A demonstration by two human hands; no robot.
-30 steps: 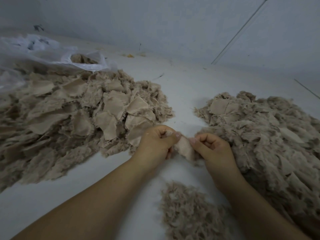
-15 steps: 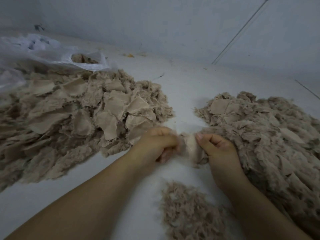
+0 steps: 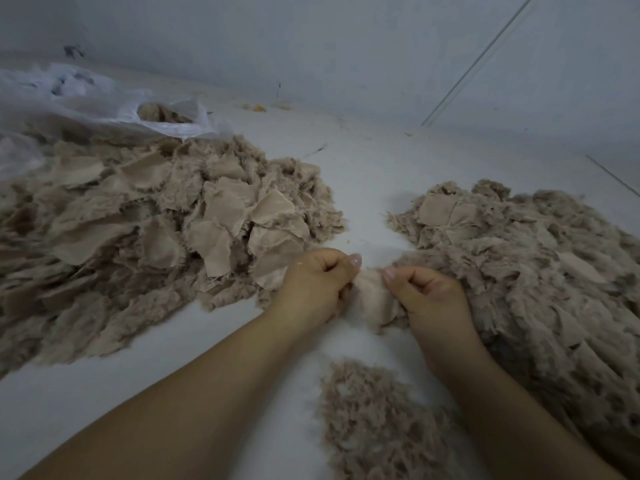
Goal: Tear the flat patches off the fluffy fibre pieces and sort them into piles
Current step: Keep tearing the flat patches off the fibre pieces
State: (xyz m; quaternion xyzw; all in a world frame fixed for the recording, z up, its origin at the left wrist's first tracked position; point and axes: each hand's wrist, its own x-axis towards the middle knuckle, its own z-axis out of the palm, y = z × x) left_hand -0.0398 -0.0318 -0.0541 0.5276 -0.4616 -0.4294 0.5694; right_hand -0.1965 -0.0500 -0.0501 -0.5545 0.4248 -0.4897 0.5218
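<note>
Head view looks down on a pale counter (image 3: 363, 174) that meets a grey wall at the back. In the middle, the left hand (image 3: 313, 285) and the right hand (image 3: 429, 299) are close together, each with fingers curled and thumb pressed down, pinching opposite sides of one small beige fibre piece (image 3: 372, 299) held between them just above the counter. The thumbs point toward each other, nearly touching over the piece. To the left lies a large pile (image 3: 138, 230) of fluffy beige material with many flat woven patches showing on top. To the right is a second big pile (image 3: 540, 271), mostly fluffy with a few flat patches at its near-left edge; the right hand touches its edge. Below the hands, between the forearms, sits a small heap of loose fluff (image 3: 374, 420), darker and shaggier. At the far left, a crumpled clear plastic bag (image 3: 104, 102) lies behind the left pile, with some beige material visible in its opening.
</note>
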